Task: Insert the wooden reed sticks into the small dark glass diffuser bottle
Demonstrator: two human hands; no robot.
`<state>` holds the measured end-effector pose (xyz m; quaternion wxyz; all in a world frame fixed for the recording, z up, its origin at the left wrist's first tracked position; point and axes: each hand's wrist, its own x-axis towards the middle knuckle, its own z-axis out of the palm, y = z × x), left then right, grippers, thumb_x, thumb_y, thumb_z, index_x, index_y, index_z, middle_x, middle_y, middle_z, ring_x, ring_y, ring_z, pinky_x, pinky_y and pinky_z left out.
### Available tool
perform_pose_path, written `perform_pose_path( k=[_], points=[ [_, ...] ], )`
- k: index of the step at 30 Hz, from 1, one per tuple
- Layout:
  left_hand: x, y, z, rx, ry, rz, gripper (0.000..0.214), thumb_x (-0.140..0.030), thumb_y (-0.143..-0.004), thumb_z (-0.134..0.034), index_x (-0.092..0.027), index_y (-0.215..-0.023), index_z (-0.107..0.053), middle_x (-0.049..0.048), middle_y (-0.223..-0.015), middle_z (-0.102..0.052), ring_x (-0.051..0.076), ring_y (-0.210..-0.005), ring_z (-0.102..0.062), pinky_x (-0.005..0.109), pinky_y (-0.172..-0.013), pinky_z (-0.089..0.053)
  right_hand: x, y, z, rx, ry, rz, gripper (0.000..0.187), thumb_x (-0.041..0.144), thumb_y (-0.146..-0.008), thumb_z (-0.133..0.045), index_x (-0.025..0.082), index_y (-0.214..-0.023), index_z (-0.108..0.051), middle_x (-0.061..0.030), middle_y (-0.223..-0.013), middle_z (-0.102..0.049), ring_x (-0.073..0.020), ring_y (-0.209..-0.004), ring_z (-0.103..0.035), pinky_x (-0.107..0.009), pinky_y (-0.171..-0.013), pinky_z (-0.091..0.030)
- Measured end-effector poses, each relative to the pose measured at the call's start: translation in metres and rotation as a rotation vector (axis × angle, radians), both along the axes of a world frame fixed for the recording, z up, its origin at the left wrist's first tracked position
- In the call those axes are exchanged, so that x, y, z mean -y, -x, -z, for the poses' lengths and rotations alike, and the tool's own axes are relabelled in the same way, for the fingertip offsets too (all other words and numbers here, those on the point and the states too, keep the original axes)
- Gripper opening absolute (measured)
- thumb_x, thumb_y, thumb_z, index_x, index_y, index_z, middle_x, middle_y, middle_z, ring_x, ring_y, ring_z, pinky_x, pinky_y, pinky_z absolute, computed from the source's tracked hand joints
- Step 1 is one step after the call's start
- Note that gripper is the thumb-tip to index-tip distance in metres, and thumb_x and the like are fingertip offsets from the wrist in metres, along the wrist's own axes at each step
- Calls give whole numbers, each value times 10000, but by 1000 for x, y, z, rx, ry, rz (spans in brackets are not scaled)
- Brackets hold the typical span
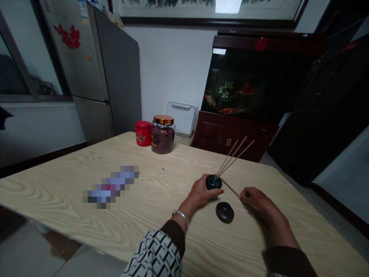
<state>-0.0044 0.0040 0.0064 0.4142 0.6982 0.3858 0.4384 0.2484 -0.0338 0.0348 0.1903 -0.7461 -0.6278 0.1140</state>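
My left hand (201, 191) is wrapped around a small dark glass bottle (213, 181) on the wooden table. Several thin reed sticks (232, 158) stand in its mouth, leaning up and to the right. In my right hand (255, 198), the fingers pinch the near end of another thin stick (230, 187). That stick slants from my fingertips up to the bottle's neck; whether its far end is inside the opening I cannot tell. Just in front of the bottle lies a round dark lid (225, 212) with a knob on top.
A blurred-out long item (113, 185) lies on the left of the table (150, 192). At the far edge stand a red canister (143, 133) and a glass jar (163, 136) with a copper-coloured lid. Behind are a fridge (121, 77) and a fish tank (245, 84).
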Motion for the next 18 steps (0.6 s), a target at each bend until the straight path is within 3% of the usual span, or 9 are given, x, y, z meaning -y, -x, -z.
perform_pose_path(
  k=[4,7,10,14,18],
  points=[
    [0,0,0,-4,4,-7,638,-515,-643,-817,-187,-1146,-601,68,-1021,-699,224,-929,-642,301,-804,-490,1,-8,-6,-134,-19,-29,126,284,-670,-635,190,-586,-638,-10,-586,-641,-153,-601,-563,-253,-572,-406],
    [0,1,0,-10,1,-7,646,-540,-635,-813,-193,-1139,-607,66,-1009,-696,229,-922,-640,308,-796,-496,4,-20,-19,-292,-195,-46,196,363,-682,-671,182,-613,-641,-2,-570,-608,-146,-563,-533,-260,-546,-415],
    [0,1,0,-1,7,-2,647,-535,-628,-816,-190,-1136,-612,71,-1003,-696,233,-917,-639,318,-801,-502,10,-25,-35,-593,-421,41,275,430,-661,-751,176,-735,-675,12,-597,-602,-119,-532,-517,-221,-475,-400],
    [0,1,0,8,12,-8,660,-532,-621,-820,-186,-1143,-613,77,-1010,-694,240,-928,-637,327,-816,-504,17,-8,-54,-1116,-721,87,359,387,-588,-853,178,-811,-665,2,-743,-654,-93,-585,-578,-167,-455,-445],
    [0,0,1,8,7,-11,662,-543,-627,-816,-188,-1148,-611,74,-1016,-694,234,-928,-637,318,-812,-500,18,20,-62,-1360,-822,30,384,322,-553,-895,181,-812,-649,3,-812,-681,-94,-653,-647,-162,-524,-534]
  ],
)
